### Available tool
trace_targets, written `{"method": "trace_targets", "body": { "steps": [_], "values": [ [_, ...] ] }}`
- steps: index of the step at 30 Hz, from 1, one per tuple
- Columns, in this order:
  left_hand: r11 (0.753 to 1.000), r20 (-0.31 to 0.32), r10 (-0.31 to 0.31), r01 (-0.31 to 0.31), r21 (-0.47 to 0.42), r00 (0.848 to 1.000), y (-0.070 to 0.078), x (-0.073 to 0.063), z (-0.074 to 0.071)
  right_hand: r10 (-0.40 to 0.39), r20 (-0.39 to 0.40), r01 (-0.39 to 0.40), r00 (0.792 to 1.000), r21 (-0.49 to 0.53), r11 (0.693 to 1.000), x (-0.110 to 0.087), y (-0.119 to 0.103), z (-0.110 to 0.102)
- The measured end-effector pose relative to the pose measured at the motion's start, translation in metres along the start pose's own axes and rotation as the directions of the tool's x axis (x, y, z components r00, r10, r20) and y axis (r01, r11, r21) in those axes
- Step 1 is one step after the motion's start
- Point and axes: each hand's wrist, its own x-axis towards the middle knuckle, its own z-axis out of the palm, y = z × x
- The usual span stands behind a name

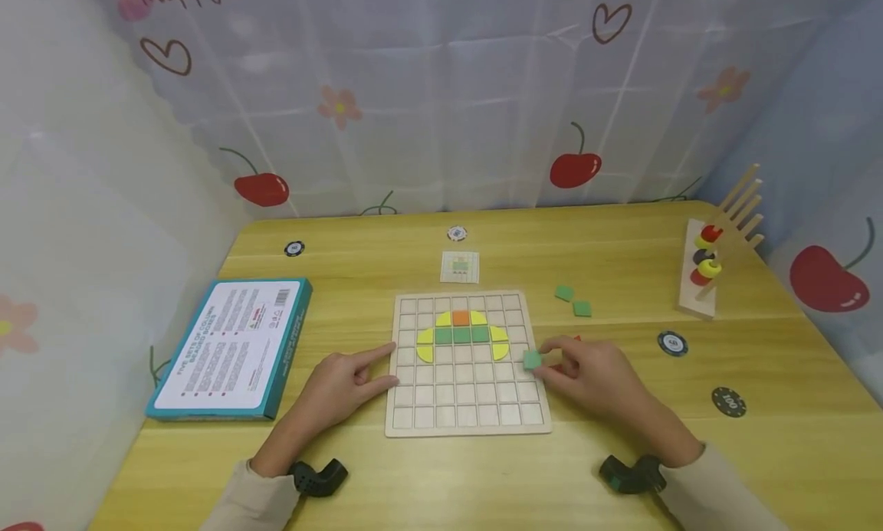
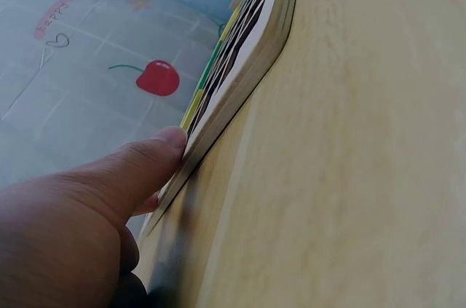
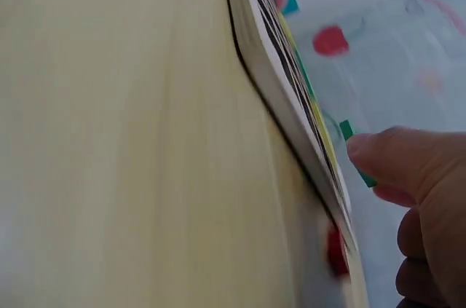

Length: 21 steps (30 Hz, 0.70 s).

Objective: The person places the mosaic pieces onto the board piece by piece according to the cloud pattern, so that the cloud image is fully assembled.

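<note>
A wooden grid board [image 1: 469, 416] lies in front of me. On it, an orange square [image 1: 461, 318] sits above a row of three green squares [image 1: 461, 335], with yellow rounded pieces [image 1: 425, 354] at both sides. My left hand [image 1: 334, 389] touches the board's left edge with extended index finger and thumb; in the left wrist view its thumb [image 2: 149, 162] meets the board's side. My right hand [image 1: 600, 370] pinches a green square tile [image 1: 531, 360] over the board's right edge. In the right wrist view that tile [image 3: 357, 154] stands tilted above the board's surface.
Two loose green tiles [image 1: 582, 309] lie right of the board, and red pieces [image 1: 578, 338] are partly hidden by my right hand. A pattern card [image 1: 459, 267] lies behind the board. A blue-edged box [image 1: 228, 347] is left, a pegged bead stand [image 1: 698, 301] right. Poker chips [image 1: 672, 343] are scattered around.
</note>
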Motion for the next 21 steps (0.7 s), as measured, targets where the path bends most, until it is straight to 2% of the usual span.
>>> {"method": "trace_targets", "body": {
  "steps": [4, 9, 13, 21],
  "values": [
    [1.000, -0.004, -0.002, 0.002, 0.001, 1.000, -0.001, 0.000, 0.000, -0.075, 0.050, 0.072, 0.996, 0.058, 0.996, 0.021, -0.020, 0.015],
    [1.000, -0.002, 0.004, -0.004, -0.014, 1.000, -0.001, 0.000, 0.002, -0.046, 0.090, 0.038, 0.995, 0.084, 0.996, 0.044, -0.031, 0.033],
    [1.000, -0.003, 0.017, -0.017, -0.003, 1.000, -0.001, 0.001, 0.002, -0.010, 0.085, 0.003, 0.996, 0.082, 0.997, 0.046, -0.027, 0.043],
    [1.000, -0.008, 0.014, -0.014, 0.010, 1.000, -0.001, 0.000, 0.000, -0.073, 0.030, 0.070, 0.997, 0.069, 0.995, 0.044, -0.023, 0.051]
  ]
}}
